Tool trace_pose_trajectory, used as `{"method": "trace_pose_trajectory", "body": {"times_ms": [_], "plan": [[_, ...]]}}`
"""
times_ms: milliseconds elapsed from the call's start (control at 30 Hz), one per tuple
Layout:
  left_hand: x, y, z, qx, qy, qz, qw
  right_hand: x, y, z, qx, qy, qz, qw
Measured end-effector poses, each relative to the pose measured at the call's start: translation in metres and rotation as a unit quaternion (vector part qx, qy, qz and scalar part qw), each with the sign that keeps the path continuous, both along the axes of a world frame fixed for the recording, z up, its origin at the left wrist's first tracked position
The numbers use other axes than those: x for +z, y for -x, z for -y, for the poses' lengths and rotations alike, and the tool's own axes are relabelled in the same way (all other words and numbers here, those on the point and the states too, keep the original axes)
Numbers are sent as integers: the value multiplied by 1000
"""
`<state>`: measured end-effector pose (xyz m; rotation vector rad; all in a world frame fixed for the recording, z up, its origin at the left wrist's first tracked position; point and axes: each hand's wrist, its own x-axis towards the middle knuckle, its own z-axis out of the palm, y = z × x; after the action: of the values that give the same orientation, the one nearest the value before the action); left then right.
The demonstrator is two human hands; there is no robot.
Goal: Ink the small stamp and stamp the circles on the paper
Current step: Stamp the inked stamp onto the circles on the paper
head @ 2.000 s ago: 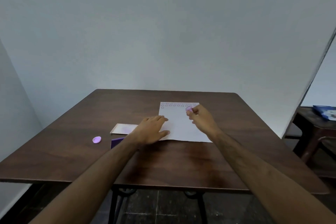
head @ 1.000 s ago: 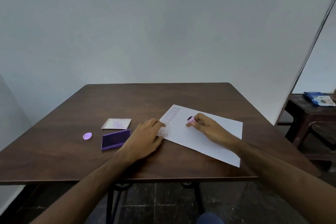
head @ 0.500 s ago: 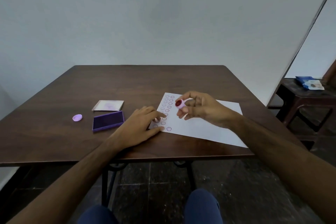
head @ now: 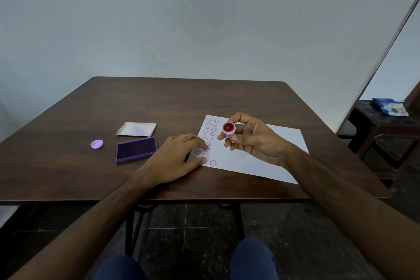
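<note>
Stamp lifted, face toward camera.
I see right hand (head: 254, 141) pinching small stamp (head: 228, 130) above paper (head: 261, 150); left hand (head: 175, 161) flat, unclenched, ink pad (head: 136, 149) at its 9 o'clock.

I see a dark wooden table (head: 159, 102) with a smooth, faintly glossy top, a matt white paper sheet (head: 256, 154) on it, and a purple plastic ink pad (head: 136, 148).

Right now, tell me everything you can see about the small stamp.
The small stamp is a short pale pink cylinder, plastic by its look, with a round red face turned up toward the camera. The right hand pinches it between thumb and fingertips, tilted and lifted above the paper, touching nothing else.
</note>
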<state>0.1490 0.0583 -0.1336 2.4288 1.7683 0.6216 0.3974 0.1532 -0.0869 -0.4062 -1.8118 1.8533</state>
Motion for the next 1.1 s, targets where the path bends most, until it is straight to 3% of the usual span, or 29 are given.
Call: {"method": "trace_pose_trajectory", "body": {"times_ms": [200,667,900,1000,1100], "plan": [[-1,1,-2,-1,3,15,1000,4,-5,0,-37,-3,34,999],[2,2,2,-2,15,29,999,3,11,4,-71,112,41,990],[4,0,2,-6,10,26,1000,-5,22,5,-83,22,127,988],[4,1,2,-5,12,26,1000,-7,25,5,-86,62,93,990],[4,1,2,-7,14,29,999,-8,22,4,-68,160,39,984]]}}
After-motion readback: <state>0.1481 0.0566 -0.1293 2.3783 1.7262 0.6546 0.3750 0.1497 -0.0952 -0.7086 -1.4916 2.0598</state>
